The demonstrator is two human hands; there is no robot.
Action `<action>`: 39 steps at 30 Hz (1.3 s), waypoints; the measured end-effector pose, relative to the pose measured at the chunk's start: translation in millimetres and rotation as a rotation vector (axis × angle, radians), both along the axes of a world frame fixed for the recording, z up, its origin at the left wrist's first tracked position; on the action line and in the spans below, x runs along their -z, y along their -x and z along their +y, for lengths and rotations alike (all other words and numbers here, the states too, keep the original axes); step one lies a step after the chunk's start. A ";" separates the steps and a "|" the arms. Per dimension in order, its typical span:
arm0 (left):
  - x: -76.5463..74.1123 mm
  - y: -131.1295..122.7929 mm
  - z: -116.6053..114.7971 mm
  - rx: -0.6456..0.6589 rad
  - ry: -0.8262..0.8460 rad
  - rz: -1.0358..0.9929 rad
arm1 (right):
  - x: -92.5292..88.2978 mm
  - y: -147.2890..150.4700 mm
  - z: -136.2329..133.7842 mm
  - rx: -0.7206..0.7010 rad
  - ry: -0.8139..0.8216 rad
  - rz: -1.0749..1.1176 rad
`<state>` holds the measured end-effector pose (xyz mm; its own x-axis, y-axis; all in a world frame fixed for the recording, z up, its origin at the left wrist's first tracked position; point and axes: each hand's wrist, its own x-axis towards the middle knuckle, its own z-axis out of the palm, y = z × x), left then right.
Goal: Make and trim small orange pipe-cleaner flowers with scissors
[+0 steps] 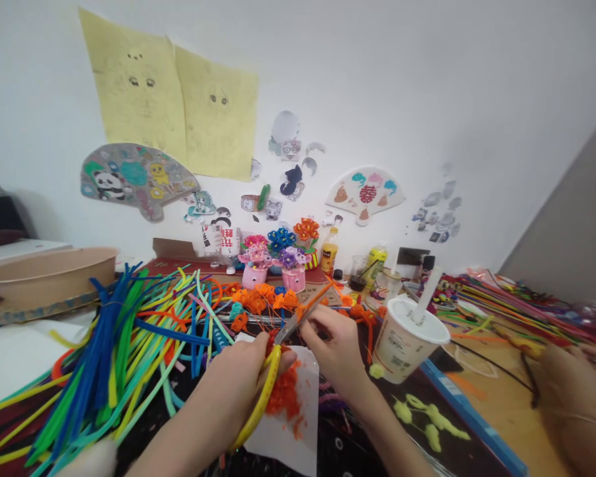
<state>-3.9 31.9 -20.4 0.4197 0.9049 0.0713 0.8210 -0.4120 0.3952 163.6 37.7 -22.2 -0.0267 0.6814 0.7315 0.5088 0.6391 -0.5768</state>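
Observation:
My left hand (246, 374) is closed round the yellow handles of a pair of scissors (273, 371), whose blades (291, 326) point up and to the right. My right hand (335, 348) pinches an orange pipe cleaner (314, 301) held at the blade tips. Below the hands, orange fluff clippings (284, 394) lie heaped on a white sheet of paper (298, 424).
A big bundle of coloured pipe cleaners (124, 338) lies left. A white paper cup with a straw (407, 338) stands right of my hands. Orange pipe-cleaner flowers (258, 301) and small flower pots (273, 265) sit behind. Another person's hand (569, 387) rests at the right edge.

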 end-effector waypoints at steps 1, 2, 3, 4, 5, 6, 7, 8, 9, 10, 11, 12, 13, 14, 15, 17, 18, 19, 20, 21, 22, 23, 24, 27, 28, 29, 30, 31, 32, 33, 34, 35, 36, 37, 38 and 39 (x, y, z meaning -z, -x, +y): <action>-0.7 -0.4 0.5 0.001 0.003 0.003 | 0.1 -0.2 0.0 0.002 0.000 -0.004; -2.1 -0.7 0.9 0.000 0.006 0.011 | 0.0 -0.5 0.1 0.004 0.002 -0.006; -3.9 -1.0 1.1 -0.001 0.006 0.020 | -0.1 -0.9 0.1 0.005 0.007 -0.004; -5.9 -1.0 1.2 -0.004 0.006 0.031 | -0.2 -1.4 0.1 0.002 0.015 0.001; -7.9 -0.8 1.2 -0.010 0.006 0.041 | -0.4 -1.9 0.3 -0.006 0.031 0.009; -9.5 -0.3 1.4 -0.016 0.005 0.045 | -0.5 -2.6 0.6 -0.020 0.050 0.022; -10.6 0.4 1.7 -0.020 0.002 0.043 | -0.7 -3.5 1.1 -0.036 0.072 0.040; -10.9 1.3 2.3 -0.023 -0.002 0.036 | -0.8 -4.6 1.7 -0.049 0.092 0.063; -10.5 2.3 3.0 -0.024 -0.004 0.023 | -0.9 -5.9 2.4 -0.057 0.110 0.087; -9.6 3.4 4.0 -0.021 -0.006 0.008 | -1.0 -7.3 3.1 -0.059 0.123 0.109; -8.3 4.4 4.9 -0.016 -0.010 -0.009 | -1.1 -8.8 3.8 -0.058 0.133 0.126; -7.1 5.2 5.7 -0.013 -0.014 -0.024 | -1.3 -10.0 4.4 -0.059 0.139 0.134; -6.0 5.7 6.3 -0.011 -0.014 -0.035 | -1.4 -10.9 4.8 -0.067 0.145 0.134; -5.2 5.8 6.7 -0.008 -0.012 -0.043 | -1.5 -11.4 5.0 -0.081 0.147 0.130; -4.8 5.6 6.8 -0.006 -0.005 -0.049 | -1.5 -11.5 5.1 -0.095 0.146 0.125; -4.6 4.3 6.5 -0.013 0.018 -0.048 | -1.2 -10.7 4.9 -0.109 0.133 0.112; -4.7 3.3 6.3 -0.018 0.029 -0.040 | -1.0 -10.0 4.8 -0.108 0.125 0.104; -4.5 2.3 6.0 -0.023 0.035 -0.031 | -0.8 -9.3 4.6 -0.103 0.117 0.093; -4.3 1.4 5.8 -0.025 0.036 -0.020 | -0.6 -8.7 4.4 -0.097 0.111 0.077; -3.9 0.6 5.6 -0.025 0.031 -0.009 | -0.6 -8.2 4.2 -0.091 0.105 0.058; -3.5 -0.1 5.4 -0.022 0.020 0.000 | -0.7 -8.0 4.0 -0.086 0.097 0.041; -3.3 -0.6 5.1 -0.020 0.007 0.010 | -1.0 -7.9 3.8 -0.080 0.086 0.027; -3.5 -1.0 4.8 -0.019 -0.004 0.023 | -1.5 -7.9 3.6 -0.073 0.076 0.015; -6.3 -1.7 3.8 -0.026 -0.014 0.075 | -3.5 -7.8 2.6 -0.046 0.047 0.000; -7.5 -1.7 3.6 -0.027 -0.019 0.088 | -4.1 -7.6 2.2 -0.034 0.041 -0.002; -8.5 -1.7 3.7 -0.028 -0.027 0.099 | -4.6 -7.3 1.9 -0.024 0.037 -0.002; -9.1 -1.6 4.0 -0.029 -0.039 0.108 | -4.9 -6.9 1.6 -0.016 0.033 -0.002; -9.2 -1.4 4.6 -0.032 -0.050 0.116 | -5.1 -6.4 1.5 -0.011 0.031 -0.001; -8.7 -1.3 5.3 -0.033 -0.056 0.124 | -5.1 -5.9 1.4 -0.008 0.030 0.000; -7.8 -1.3 6.2 -0.034 -0.058 0.131 | -5.0 -5.5 1.4 -0.006 0.031 0.001; -6.8 -1.4 7.1 -0.036 -0.059 0.137 | -4.8 -5.2 1.5 -0.005 0.033 0.005; -5.8 -1.5 7.8 -0.037 -0.063 0.140 | -4.7 -5.0 1.7 -0.003 0.037 0.010; -5.2 -1.7 8.3 -0.036 -0.069 0.141 | -4.5 -5.0 1.8 -0.002 0.042 0.015; -5.1 -1.9 8.5 -0.037 -0.074 0.146 | -4.4 -5.1 1.9 -0.001 0.044 0.019; -5.7 -2.0 8.2 -0.038 -0.074 0.151 | -4.4 -5.3 2.0 0.000 0.043 0.021; -6.8 -1.9 7.4 -0.039 -0.068 0.154 | -4.4 -5.5 2.1 0.002 0.038 0.023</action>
<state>-2.0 39.4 -13.6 0.3953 0.9158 0.0709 0.8855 -0.4004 0.2359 169.1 39.8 -17.8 -0.0095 0.7086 0.7056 0.4964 0.6158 -0.6118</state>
